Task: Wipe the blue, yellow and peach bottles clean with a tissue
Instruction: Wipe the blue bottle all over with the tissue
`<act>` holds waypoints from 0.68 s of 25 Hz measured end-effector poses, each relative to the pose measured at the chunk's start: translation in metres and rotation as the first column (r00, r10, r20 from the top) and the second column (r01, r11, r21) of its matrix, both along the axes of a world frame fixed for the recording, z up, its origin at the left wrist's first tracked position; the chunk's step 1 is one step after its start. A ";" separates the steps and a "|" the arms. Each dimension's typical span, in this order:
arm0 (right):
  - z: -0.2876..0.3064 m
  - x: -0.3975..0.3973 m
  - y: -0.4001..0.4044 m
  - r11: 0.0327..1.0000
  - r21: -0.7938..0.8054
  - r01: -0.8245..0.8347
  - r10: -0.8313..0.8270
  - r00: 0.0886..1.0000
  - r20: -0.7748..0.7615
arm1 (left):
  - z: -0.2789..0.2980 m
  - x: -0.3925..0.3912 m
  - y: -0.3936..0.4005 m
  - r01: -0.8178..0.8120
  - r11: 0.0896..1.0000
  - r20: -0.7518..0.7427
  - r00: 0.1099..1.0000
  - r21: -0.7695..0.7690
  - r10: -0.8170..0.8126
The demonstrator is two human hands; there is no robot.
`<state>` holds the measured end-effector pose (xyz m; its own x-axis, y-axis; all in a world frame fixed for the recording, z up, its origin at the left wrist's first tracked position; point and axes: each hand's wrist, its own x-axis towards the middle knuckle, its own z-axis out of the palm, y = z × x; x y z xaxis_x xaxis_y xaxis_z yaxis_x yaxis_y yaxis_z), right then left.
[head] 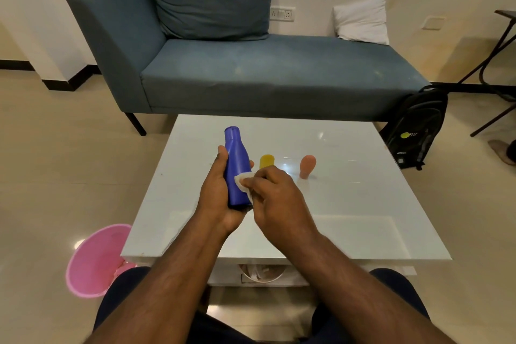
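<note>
My left hand (216, 193) grips the blue bottle (236, 165) round its lower half and holds it above the white table (349, 204), cap pointing away from me. My right hand (275, 198) pinches a small white tissue (243, 181) and presses it against the bottle's right side. The yellow bottle (266, 161) stands on the table just behind my right hand, its lower part hidden by my fingers. The peach bottle (307, 166) stands cap-down to its right.
A pink waste bin (95, 260) sits on the floor at the table's near left corner. A blue sofa (251, 70) stands behind the table. A black backpack (416, 128) leans at the sofa's right end. A shelf under the tabletop holds a white container (261, 274).
</note>
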<state>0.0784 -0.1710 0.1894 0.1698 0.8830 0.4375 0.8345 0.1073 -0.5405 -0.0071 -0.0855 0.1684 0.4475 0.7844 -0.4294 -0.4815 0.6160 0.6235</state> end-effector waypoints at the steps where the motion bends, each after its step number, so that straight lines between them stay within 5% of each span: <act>1: 0.000 -0.005 0.000 1.000 -0.003 -0.001 0.001 1.000 -0.002 | 0.000 0.001 0.001 -0.001 1.000 -0.001 1.000 0.001 0.001; 4: -0.004 -0.016 -0.010 0.993 0.003 -0.122 0.120 0.982 0.145 | 0.001 -0.001 0.007 -0.016 0.999 -0.037 0.999 0.034 0.017; 8: -0.003 0.003 0.000 0.999 0.043 -0.020 0.019 0.999 0.030 | 0.000 -0.002 0.005 -0.003 1.000 -0.011 1.000 -0.003 0.003; 12: -0.006 -0.011 -0.008 0.992 0.016 -0.129 0.126 0.983 0.135 | 0.000 -0.003 0.009 0.001 1.000 -0.037 0.999 0.026 0.000; 17: -0.006 0.006 0.006 0.999 0.034 0.007 -0.003 0.994 -0.108 | 0.001 -0.001 0.004 0.022 1.000 0.007 1.000 0.016 -0.022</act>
